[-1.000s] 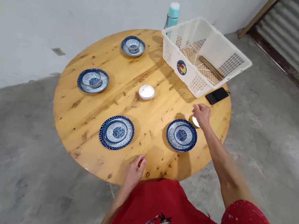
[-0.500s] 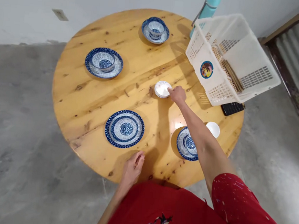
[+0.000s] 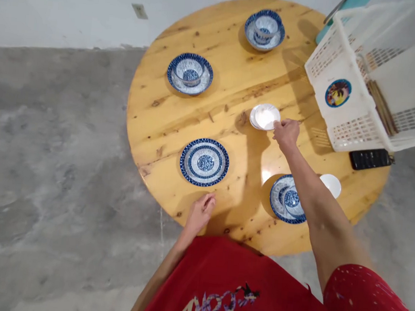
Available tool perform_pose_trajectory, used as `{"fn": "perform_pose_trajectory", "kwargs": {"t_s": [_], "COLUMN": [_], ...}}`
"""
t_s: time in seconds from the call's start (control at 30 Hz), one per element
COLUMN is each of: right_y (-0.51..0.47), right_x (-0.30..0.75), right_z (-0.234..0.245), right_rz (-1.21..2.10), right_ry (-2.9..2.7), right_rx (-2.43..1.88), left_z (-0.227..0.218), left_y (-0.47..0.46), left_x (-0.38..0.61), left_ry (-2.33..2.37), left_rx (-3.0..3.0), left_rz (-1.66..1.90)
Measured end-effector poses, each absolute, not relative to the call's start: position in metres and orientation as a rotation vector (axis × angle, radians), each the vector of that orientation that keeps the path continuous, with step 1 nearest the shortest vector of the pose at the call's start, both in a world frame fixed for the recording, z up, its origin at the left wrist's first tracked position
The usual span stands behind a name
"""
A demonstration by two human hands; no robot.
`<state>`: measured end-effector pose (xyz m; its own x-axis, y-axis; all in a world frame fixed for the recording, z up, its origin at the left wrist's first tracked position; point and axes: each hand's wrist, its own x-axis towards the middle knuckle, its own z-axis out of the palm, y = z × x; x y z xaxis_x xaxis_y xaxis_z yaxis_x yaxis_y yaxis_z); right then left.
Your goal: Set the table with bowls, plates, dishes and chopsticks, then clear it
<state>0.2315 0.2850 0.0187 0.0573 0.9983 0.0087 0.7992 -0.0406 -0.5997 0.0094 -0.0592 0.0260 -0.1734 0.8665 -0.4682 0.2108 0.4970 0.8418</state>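
Note:
My right hand [image 3: 287, 134] pinches the near right rim of a small white dish [image 3: 267, 116]. This dish overlaps another white dish [image 3: 253, 117] beneath it and sits off to its right. My left hand [image 3: 201, 210] is curled at the table's near edge, its fingers closed, and what they hold, if anything, I cannot make out. Just beyond it lies a flat blue-and-white plate [image 3: 205, 163]. Under my right forearm, partly hidden, is a blue-patterned plate with a bowl [image 3: 291, 198] on it, and a white dish [image 3: 330, 185] lies to its right.
On the round wooden table [image 3: 230, 92], two more blue-rimmed plates carry glass bowls [image 3: 188, 71] [image 3: 266, 26] toward the far side. A white plastic basket [image 3: 353, 124] with chopsticks inside stands at right, near a black phone [image 3: 369, 159] and a turquoise bottle [image 3: 325, 34].
The top white dish has slid right off the stack, held in my right hand, so the dish below now shows. The view has turned left. My left hand stays by the near edge.

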Motion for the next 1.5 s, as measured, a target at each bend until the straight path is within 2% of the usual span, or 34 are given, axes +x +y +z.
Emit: {"fn": "perform_pose_trajectory", "kwargs": {"t_s": [0.27,0.53,0.97,1.5], "right_y": [0.153,0.048,0.021,0.023], "right_x": [0.239,0.229,0.206,0.212], "right_z": [0.049,0.028,0.016,0.01], "right_rz": [0.693,0.712,0.713,0.734], "right_ry": [-1.913,-1.988,-1.917,-1.968], "right_rx": [-1.921,-2.104,-2.305,-2.251], "left_z": [0.013,0.01,-0.005,-0.002], "left_y": [-0.069,-0.051,-0.028,-0.021], "left_x": [0.021,0.048,0.055,0.05], "left_ry": [1.555,1.466,1.462,1.512], "left_rx": [0.734,0.688,0.773,0.854], "left_rz": [0.864,0.904,0.894,0.836]}}
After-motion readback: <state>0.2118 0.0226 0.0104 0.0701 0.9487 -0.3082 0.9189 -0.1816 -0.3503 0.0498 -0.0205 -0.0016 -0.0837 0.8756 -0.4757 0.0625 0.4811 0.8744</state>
